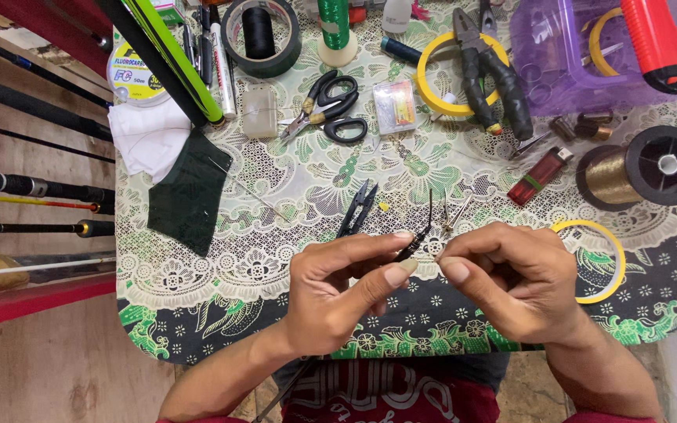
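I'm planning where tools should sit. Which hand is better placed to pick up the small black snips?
Left, probably. The black snips lie just above the left hand, which pinches the thin dark rod tip. The right hand sits farther off, fingers pinched at the rod.

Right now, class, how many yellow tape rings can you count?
3: one under the pliers, one in the purple tray, one by the right hand. Others may be hidden.

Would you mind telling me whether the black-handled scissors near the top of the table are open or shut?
Shut, or nearly: the black-handled scissors lie flat on the table, blades together in one point and handle loops close together.
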